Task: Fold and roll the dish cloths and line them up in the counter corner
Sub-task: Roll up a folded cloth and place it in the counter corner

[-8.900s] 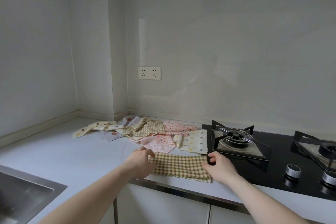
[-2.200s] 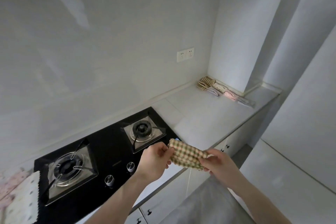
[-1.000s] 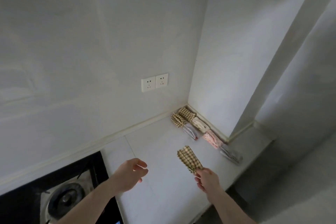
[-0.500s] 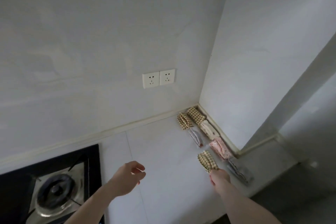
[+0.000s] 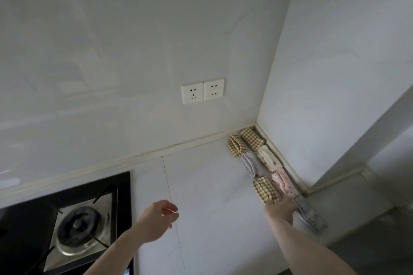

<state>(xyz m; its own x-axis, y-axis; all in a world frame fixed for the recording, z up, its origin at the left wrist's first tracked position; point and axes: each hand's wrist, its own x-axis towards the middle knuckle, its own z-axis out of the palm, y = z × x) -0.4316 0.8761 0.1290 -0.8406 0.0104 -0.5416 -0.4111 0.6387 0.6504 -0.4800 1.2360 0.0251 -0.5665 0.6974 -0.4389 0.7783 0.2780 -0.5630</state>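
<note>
- A person's left hand (image 5: 156,221) hovered above the white desk (image 5: 212,196), clear of its surface, the fingers (image 5: 171,209) loosely curled and a little apart, holding nothing and touching nothing.
- Just left of that forearm, a black gas hob (image 5: 55,230) sat in the desk, one burner with its metal grate in view.
- The right hand (image 5: 280,206) reached further out, to the near end of a rolled tan checked cloth (image 5: 264,190) that lay on the desk. The hand met the roll's near end, but the fingers were hidden behind the back of the hand and the cloth, so it could not be told whether they pinched the roll or merely pressed against it.
- Beside that hand on its right lay a grey rolled cloth (image 5: 310,216), the nearest in the line along the side wall.
- The checked roll sat just beside a pink spotted roll (image 5: 283,183), the two touching or almost touching.
- Beyond them lay a pale blue patterned roll (image 5: 251,164) and a cream roll (image 5: 268,157), side by side.
- Deepest in the corner, two more tan checked rolls (image 5: 243,142) closed the two rows, the right-hand one against the skirting.
- A pair of white wall sockets (image 5: 203,91) was fixed to the back wall above the desk, left of the corner.
</note>
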